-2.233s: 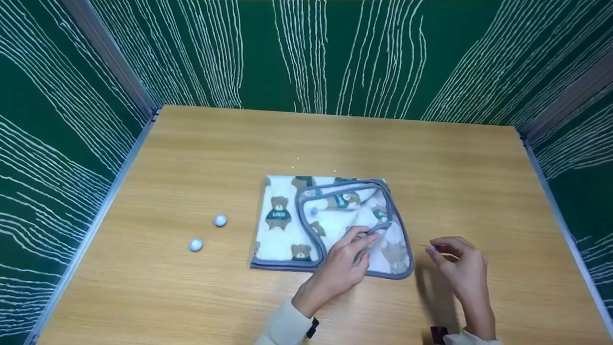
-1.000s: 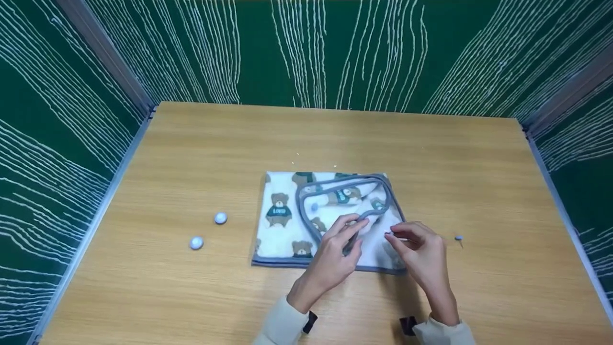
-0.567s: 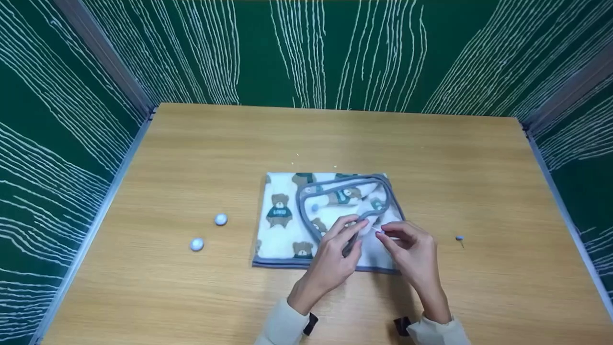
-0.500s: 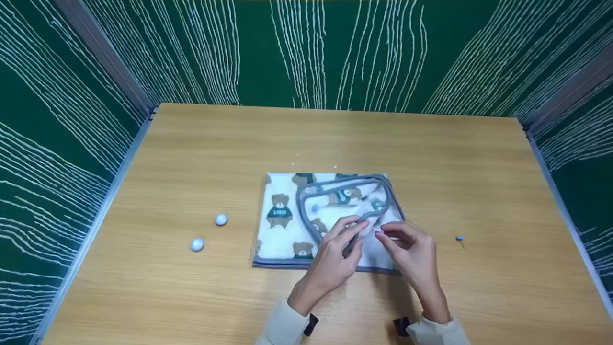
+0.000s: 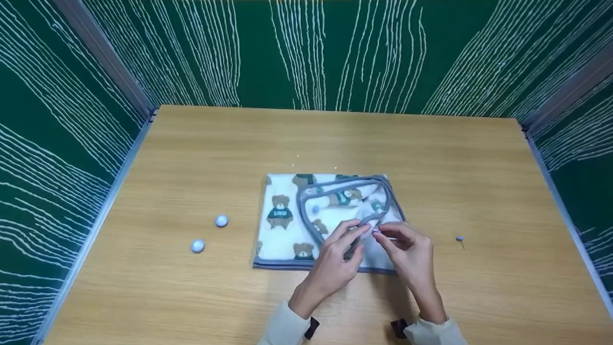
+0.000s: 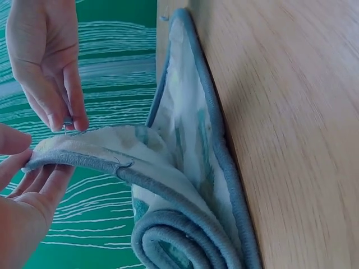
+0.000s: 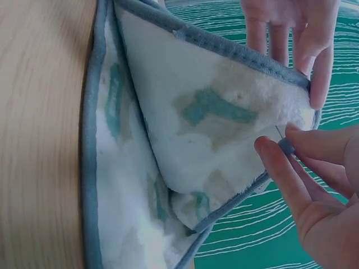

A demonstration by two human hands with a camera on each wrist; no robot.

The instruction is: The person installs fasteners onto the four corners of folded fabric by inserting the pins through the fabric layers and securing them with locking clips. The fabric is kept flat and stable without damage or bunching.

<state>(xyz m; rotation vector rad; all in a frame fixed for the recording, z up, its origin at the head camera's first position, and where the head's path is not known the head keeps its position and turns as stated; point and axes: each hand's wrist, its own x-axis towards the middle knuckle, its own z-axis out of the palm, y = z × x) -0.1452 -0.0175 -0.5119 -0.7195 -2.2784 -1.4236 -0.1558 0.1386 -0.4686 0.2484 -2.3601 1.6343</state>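
A folded white blanket (image 5: 280, 213) with grey-blue binding and teddy bear prints lies in the middle of the table. My left hand (image 5: 334, 262) pinches a raised corner of it, thumb on one side and fingers on the other, as the left wrist view shows. Between thumb and fingertips my right hand (image 5: 411, 254) holds a pin (image 7: 286, 147) by its blue head. Its thin needle points at the raised cloth, the tip right at the fabric close to my left fingertips. A second blue-headed pin (image 5: 460, 238) lies on the wood to the right.
Two pale blue round caps (image 5: 221, 221) sit on the table (image 5: 158, 287) left of the blanket. Tiny white bits (image 5: 335, 167) are scattered behind it. Green walls (image 5: 261, 52) with white line patterns enclose the table's back and sides.
My right hand has moved left from the table's right side to the blanket, bringing the pin to the raised corner. The second pin now shows where that hand was. My left hand keeps its grip.
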